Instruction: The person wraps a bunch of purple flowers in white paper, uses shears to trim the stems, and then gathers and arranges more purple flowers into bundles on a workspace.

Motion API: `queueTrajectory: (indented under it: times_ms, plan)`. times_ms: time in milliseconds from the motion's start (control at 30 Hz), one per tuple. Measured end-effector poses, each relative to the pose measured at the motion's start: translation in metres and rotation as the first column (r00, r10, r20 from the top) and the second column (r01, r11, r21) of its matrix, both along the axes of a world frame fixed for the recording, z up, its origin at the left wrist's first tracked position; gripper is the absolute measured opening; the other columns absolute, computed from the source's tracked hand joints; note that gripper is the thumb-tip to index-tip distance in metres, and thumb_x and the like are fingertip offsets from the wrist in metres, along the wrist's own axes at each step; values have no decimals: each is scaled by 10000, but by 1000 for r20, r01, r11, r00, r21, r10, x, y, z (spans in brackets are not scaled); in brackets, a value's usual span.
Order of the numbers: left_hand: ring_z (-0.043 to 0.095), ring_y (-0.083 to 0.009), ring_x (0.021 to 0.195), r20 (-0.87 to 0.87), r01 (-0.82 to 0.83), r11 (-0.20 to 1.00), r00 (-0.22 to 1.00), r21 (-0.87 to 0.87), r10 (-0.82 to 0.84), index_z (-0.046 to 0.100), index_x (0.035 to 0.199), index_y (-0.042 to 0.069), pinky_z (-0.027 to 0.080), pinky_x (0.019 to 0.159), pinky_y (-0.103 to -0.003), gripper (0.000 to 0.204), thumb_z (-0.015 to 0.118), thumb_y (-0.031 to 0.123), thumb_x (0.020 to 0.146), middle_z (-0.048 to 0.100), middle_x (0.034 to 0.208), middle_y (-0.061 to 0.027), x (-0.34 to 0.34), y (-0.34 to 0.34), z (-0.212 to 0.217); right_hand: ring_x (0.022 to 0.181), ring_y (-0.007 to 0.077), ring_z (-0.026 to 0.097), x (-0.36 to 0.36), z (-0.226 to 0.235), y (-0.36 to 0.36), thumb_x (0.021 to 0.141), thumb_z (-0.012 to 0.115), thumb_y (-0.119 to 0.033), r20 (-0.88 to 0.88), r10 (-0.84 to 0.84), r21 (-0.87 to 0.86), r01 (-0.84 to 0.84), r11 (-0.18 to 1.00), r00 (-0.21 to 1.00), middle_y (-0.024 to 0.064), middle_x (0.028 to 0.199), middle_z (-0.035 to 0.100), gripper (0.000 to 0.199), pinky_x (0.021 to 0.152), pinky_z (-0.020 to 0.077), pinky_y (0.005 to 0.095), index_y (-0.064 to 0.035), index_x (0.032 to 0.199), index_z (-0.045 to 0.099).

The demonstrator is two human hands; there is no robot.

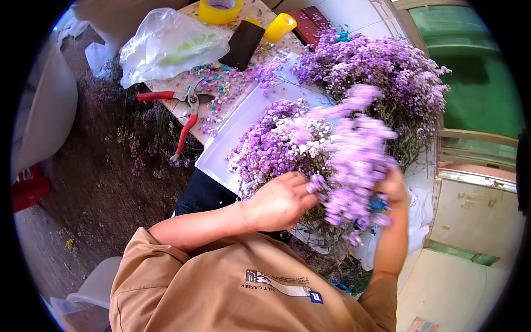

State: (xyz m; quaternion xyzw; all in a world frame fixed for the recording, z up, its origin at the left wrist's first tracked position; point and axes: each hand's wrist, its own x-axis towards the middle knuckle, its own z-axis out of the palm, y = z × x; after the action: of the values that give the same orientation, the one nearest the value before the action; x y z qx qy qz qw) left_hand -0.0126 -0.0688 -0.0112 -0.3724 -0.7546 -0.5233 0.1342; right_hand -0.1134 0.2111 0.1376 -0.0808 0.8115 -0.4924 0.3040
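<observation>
Presently, both bare hands work over the white tray [213,164]. Right hand [393,187]: seems to hold a blurred lilac cluster [359,152]; fingers appear curled behind its right flank, but blur and blossom hide the fingertips. Left hand [283,200]: fingers bent and close together against the lower edge of the purple-and-white bunch [271,138] in the tray; cannot tell whether they pinch a stem.

Handling notes (judgement): dry heads likely shed, so grip by stems and leave blossoms unsqueezed. Level the heads before tightening; a slower right hand should limit tangling.

Edges: tray's left rim lies near the red-handled shears [192,101], whose lower grip reaches beyond the table [255,11] edge; a wide leftward sweep could knock them. Upper right, the large purple mass [381,72] crowds the tray, so lifting that way risks snagging. Clear plastic bag [171,48] and yellow tape rolls [280,27] sit farther back. Freest path, as judged: straight up, above the bunch.
</observation>
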Motion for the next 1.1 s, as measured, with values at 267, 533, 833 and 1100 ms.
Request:
queueTrajectory:
  times_ms: [267,533,833,1100]
  plan:
    - [602,-338,1231,-160,39,972,987,234,-1,648,1154,-24,489,1039,-444,428,619,188,784,647,1217,-191,-13,10,21,1210,144,580,-47,-101,-29,895,730,-38,387,196,91,-249,964,901,68,1368,624,536,1107,427,342,0,1403,561]
    - [522,-407,1340,-111,-392,825,918,-408,381,602,1291,-45,257,1220,-548,577,587,420,948,617,1295,-298,-65,35,-3,1166,151,587,-35,-118,-25,904,691,-51,181,253,174,-284,943,950,61,1307,628,493,990,523,357,-1,1374,551]
    - [587,-359,1216,-36,-352,837,927,-419,373,655,1267,-9,316,1184,-513,553,614,444,952,670,1175,-215,-68,26,-10,1371,379,493,46,-34,-39,760,894,-278,-505,417,658,24,752,756,236,1467,523,1000,1170,356,442,-4,1563,364]
    - [505,-377,1359,-187,-299,891,951,-342,247,573,1382,-11,271,1212,-538,580,632,343,927,582,1382,-246,-64,61,60,1441,456,368,77,-140,-15,825,814,-419,-428,506,732,-42,680,749,266,1549,391,992,1201,284,536,-16,1578,309]
